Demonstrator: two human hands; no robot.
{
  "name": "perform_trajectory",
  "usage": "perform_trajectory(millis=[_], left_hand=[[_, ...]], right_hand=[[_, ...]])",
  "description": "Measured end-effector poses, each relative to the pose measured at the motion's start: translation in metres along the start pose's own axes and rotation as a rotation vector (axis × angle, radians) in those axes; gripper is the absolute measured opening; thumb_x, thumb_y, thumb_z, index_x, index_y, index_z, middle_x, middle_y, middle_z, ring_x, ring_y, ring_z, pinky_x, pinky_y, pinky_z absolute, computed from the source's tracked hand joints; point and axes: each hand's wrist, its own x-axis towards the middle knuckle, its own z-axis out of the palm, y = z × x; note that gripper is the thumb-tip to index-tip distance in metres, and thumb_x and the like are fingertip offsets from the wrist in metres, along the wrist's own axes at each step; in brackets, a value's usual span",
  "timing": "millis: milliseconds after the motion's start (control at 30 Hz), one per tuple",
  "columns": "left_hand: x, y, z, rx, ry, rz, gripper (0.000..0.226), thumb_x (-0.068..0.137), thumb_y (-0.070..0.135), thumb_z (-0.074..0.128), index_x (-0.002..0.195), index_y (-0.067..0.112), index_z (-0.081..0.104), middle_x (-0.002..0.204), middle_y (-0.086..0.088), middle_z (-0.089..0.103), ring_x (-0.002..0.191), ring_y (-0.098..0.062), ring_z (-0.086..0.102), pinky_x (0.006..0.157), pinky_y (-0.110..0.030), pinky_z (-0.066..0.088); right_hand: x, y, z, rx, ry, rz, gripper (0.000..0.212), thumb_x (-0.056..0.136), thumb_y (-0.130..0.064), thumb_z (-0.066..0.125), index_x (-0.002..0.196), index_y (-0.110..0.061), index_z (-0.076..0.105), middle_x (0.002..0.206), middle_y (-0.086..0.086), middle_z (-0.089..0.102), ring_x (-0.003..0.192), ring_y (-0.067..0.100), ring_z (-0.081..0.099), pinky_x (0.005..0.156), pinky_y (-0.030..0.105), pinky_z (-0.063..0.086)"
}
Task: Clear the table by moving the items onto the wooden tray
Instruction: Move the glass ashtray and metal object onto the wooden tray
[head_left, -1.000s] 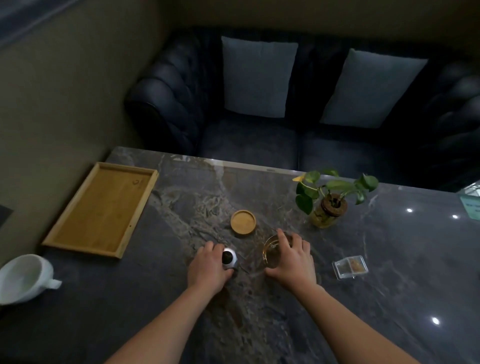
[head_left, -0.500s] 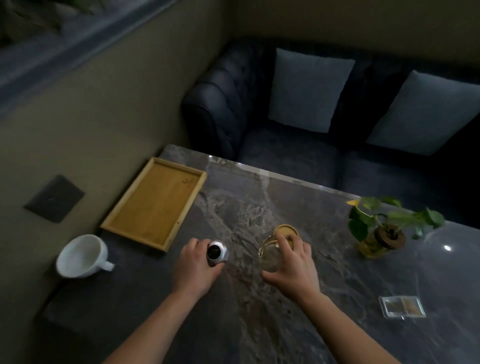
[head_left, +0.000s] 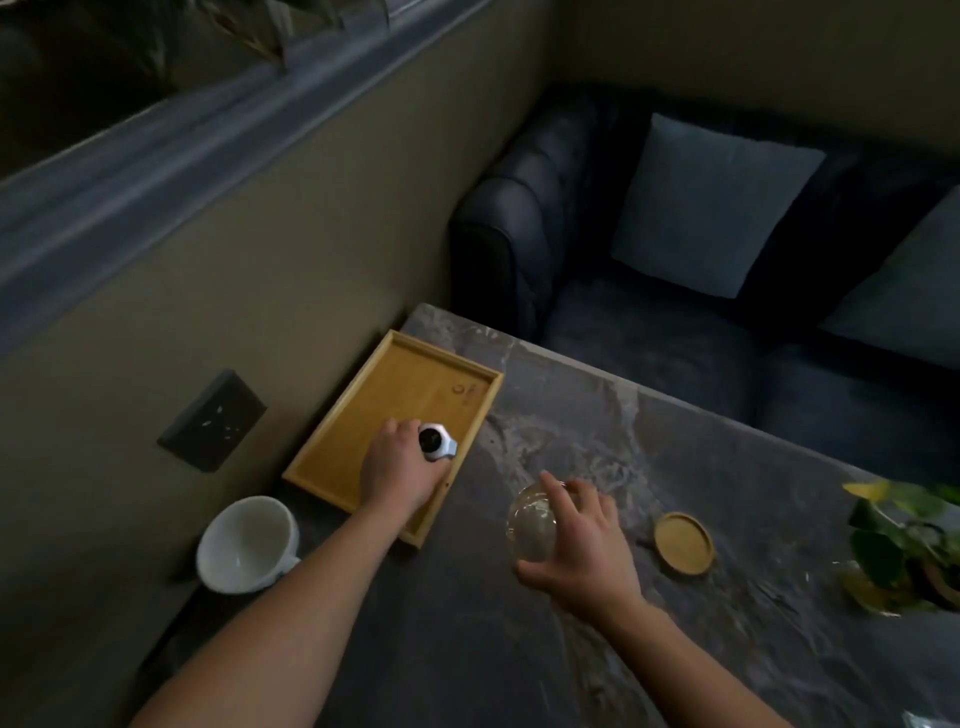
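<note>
The wooden tray lies at the table's far left corner, bare apart from what I hold over it. My left hand grips a small silver canister with a dark top, held over the tray's near right part. My right hand holds a clear glass cup above the table, to the right of the tray. A round wooden coaster lies on the table just right of that hand. A white ceramic cup stands at the table's left edge, in front of the tray.
A potted green plant in a glass vase stands at the right edge of view. The dark marble table meets a wall on the left. A dark sofa with pale cushions lies behind the table.
Both hands lifted their items and moved left. The canister went from the table's middle to over the tray, and the glass cup left the coaster and follows toward the tray.
</note>
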Motion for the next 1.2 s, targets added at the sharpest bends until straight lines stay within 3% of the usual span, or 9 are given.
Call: perform_trajectory(millis=[333, 567, 667, 767, 867, 933, 1033, 1200], left_hand=[[0.039, -0.014, 0.03, 0.087, -0.005, 0.075, 0.054, 0.076, 0.045, 0.076, 0.118, 0.019, 0.055, 0.117, -0.004, 0.053, 0.104, -0.022, 0.052, 0.078, -0.035, 0.047], [0.023, -0.017, 0.027, -0.028, -0.062, 0.025, 0.078, 0.081, 0.044, 0.073, 0.144, 0.019, 0.034, 0.138, -0.009, 0.041, 0.124, -0.026, 0.044, 0.099, -0.041, 0.044], [-0.02, -0.025, 0.019, -0.052, 0.062, 0.1, 0.062, 0.082, 0.037, 0.071, 0.135, 0.025, 0.041, 0.122, -0.003, 0.049, 0.106, -0.018, 0.05, 0.086, -0.036, 0.05], [-0.077, -0.05, 0.022, -0.042, 0.14, 0.205, 0.051, 0.075, 0.026, 0.075, 0.121, 0.025, 0.053, 0.111, 0.001, 0.055, 0.096, -0.014, 0.053, 0.077, -0.027, 0.045], [-0.119, -0.083, 0.035, 0.024, 0.131, 0.261, 0.044, 0.075, 0.027, 0.071, 0.116, 0.026, 0.057, 0.117, -0.002, 0.056, 0.104, -0.017, 0.056, 0.082, -0.031, 0.049], [-0.128, -0.101, 0.044, 0.147, 0.114, 0.295, 0.039, 0.082, 0.034, 0.061, 0.12, 0.022, 0.059, 0.125, -0.008, 0.058, 0.112, -0.026, 0.06, 0.09, -0.043, 0.054], [-0.126, -0.116, 0.052, 0.268, 0.083, 0.253, 0.044, 0.09, 0.043, 0.047, 0.124, 0.018, 0.059, 0.133, -0.017, 0.057, 0.124, -0.034, 0.054, 0.102, -0.055, 0.046], [-0.125, -0.12, 0.057, 0.267, 0.027, 0.219, 0.048, 0.091, 0.049, 0.046, 0.13, 0.022, 0.052, 0.139, -0.014, 0.053, 0.131, -0.033, 0.045, 0.111, -0.052, 0.035]], right_hand=[[0.036, -0.023, 0.007, -0.007, -0.007, 0.034, 0.108, 0.059, -0.063, 0.067, 0.153, -0.036, 0.022, 0.146, -0.004, 0.034, 0.13, 0.023, 0.03, 0.103, 0.036, 0.043], [0.046, -0.03, 0.01, -0.012, -0.005, 0.03, 0.108, 0.057, -0.065, 0.067, 0.152, -0.037, 0.024, 0.144, -0.005, 0.036, 0.129, 0.022, 0.031, 0.101, 0.036, 0.044], [0.051, -0.036, 0.008, -0.009, 0.001, -0.002, 0.108, 0.056, -0.064, 0.066, 0.151, -0.038, 0.021, 0.145, -0.004, 0.035, 0.129, 0.022, 0.032, 0.1, 0.035, 0.043], [0.06, -0.05, 0.006, -0.001, 0.011, -0.069, 0.104, 0.056, -0.063, 0.067, 0.146, -0.042, 0.02, 0.142, -0.004, 0.038, 0.126, 0.021, 0.034, 0.095, 0.033, 0.042], [0.073, -0.07, 0.005, -0.01, -0.011, -0.166, 0.101, 0.06, -0.063, 0.069, 0.146, -0.042, 0.02, 0.143, -0.001, 0.038, 0.127, 0.022, 0.033, 0.098, 0.035, 0.042], [0.083, -0.088, 0.009, -0.031, -0.039, -0.23, 0.102, 0.062, -0.064, 0.071, 0.147, -0.04, 0.021, 0.146, 0.0, 0.036, 0.131, 0.025, 0.032, 0.102, 0.04, 0.043], [0.101, -0.119, 0.022, -0.085, -0.075, -0.325, 0.11, 0.061, -0.062, 0.077, 0.15, -0.038, 0.017, 0.151, 0.002, 0.033, 0.135, 0.028, 0.03, 0.105, 0.044, 0.04], [0.129, -0.163, 0.056, -0.118, -0.125, -0.403, 0.112, 0.062, -0.057, 0.082, 0.15, -0.038, 0.016, 0.151, 0.005, 0.035, 0.136, 0.03, 0.032, 0.101, 0.046, 0.043]])
